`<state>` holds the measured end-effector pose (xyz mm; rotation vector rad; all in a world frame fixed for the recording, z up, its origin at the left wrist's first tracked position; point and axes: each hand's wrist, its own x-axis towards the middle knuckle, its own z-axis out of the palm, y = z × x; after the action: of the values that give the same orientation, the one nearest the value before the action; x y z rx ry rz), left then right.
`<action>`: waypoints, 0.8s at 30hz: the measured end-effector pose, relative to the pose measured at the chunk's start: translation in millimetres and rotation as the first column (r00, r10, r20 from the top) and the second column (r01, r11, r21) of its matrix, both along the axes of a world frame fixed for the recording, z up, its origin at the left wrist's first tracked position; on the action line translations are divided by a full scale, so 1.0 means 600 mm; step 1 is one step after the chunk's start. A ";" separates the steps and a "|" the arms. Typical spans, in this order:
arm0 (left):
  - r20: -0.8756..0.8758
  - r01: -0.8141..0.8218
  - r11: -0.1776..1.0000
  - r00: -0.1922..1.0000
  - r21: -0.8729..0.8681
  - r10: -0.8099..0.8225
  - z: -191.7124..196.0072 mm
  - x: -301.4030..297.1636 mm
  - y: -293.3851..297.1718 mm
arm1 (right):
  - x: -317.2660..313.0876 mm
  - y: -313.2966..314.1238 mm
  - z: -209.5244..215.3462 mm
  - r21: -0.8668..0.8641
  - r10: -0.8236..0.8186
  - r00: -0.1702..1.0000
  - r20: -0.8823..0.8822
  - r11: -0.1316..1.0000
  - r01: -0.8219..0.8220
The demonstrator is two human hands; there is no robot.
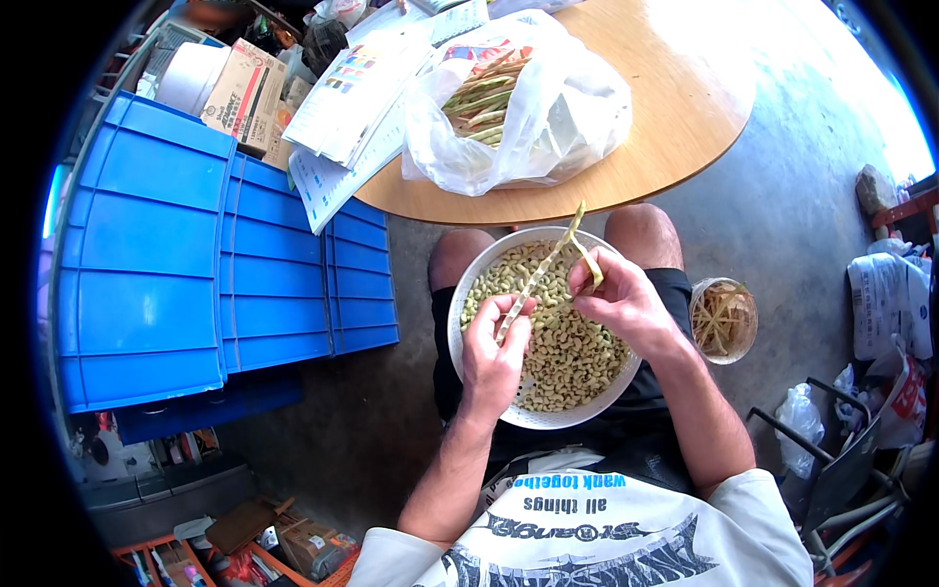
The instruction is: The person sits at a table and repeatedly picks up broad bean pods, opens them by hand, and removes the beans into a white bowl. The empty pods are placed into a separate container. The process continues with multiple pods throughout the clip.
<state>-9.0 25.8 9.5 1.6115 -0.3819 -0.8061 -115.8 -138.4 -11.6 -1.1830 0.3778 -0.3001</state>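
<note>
A white round basket (468,391) rests on my lap, filled with many pale green shelled beans (577,367). Over it, my left hand (496,342) pinches the lower end of a long bean pod (533,282), which is split open along its length. My right hand (616,298) grips a peeled strip of the pod's shell near the upper end, where the strip bends away. Pale beans seem to sit in a row inside the pod. On the table ahead, a white plastic bag (577,122) lies open with several unshelled pods (486,103) in it.
A rounded wooden table (675,88) is just beyond my knees, with papers (357,108) at its left. Blue crates (147,264) stand on the left. By my right knee, a small container (724,321) holds dry empty shells. Plastic bags (890,303) and a folding chair (822,460) are farther right.
</note>
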 end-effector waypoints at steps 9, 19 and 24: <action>0.162 0.148 0.989 0.976 -0.001 -0.146 -0.001 -0.007 -0.015 | 0.002 0.004 -0.004 0.072 0.038 0.999 0.002 0.997 -0.038; 0.180 0.180 0.982 0.965 0.062 -0.188 0.004 -0.006 -0.020 | -0.001 0.000 -0.010 -0.027 0.109 0.994 -0.009 0.994 -0.109; 0.150 0.204 0.977 0.966 0.056 -0.211 -0.001 -0.001 -0.013 | -0.002 0.000 -0.003 -0.021 0.144 0.989 -0.011 0.989 -0.144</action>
<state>-9.7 18.0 8.7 1.6964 -0.6585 -0.8518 -116.8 -138.6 -13.2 -1.2273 0.2960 -0.1732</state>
